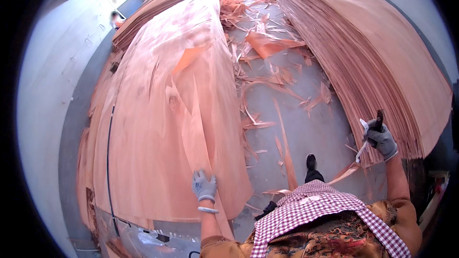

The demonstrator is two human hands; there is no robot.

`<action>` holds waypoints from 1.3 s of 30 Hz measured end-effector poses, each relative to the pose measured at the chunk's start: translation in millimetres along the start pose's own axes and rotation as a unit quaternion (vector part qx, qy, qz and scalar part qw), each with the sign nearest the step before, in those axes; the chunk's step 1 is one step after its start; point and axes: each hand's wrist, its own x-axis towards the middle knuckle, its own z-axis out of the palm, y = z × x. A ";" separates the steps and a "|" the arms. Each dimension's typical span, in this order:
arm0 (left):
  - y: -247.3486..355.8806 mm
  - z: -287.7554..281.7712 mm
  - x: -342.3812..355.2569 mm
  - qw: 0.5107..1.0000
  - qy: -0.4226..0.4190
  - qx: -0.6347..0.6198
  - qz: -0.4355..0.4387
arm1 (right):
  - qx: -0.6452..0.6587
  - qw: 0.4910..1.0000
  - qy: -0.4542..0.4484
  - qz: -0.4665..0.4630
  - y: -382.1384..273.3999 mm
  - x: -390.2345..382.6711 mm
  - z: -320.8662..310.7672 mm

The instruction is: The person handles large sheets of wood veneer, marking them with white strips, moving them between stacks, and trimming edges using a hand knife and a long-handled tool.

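Observation:
My left hand (204, 185), in a pale grey glove, is at a long, narrow veneer strip (193, 129), fingers curled on it. The strip lies over a broad pinkish veneer sheet (138, 153) with torn slits, on the left. My right hand (381, 139), gloved in darker grey, grips a dark object (379, 119) together with a thin white piece (361, 151), too small to identify surely. It is held beside the layered edge of a tall veneer stack (344, 76) on the right.
Torn veneer scraps (270, 43) litter the grey floor (315, 119) between the stacks, below which my dark shoe (311, 162) shows. Another stack (158, 7) stands at the back left. A person (115, 21) is beside it, near the pale wall (48, 91).

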 end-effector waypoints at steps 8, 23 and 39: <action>33.2 5.5 19.8 0.989 0.002 0.041 -0.143 | -0.166 0.844 -0.455 0.233 -12.8 194.3 13.7; -11.7 -29.3 184.9 0.790 0.451 -0.094 -0.405 | -0.525 0.651 -0.536 0.116 7.5 463.9 166.4; 114.0 -17.0 411.7 0.878 0.353 0.051 -0.320 | -0.260 0.868 -0.383 0.181 -31.6 853.9 338.9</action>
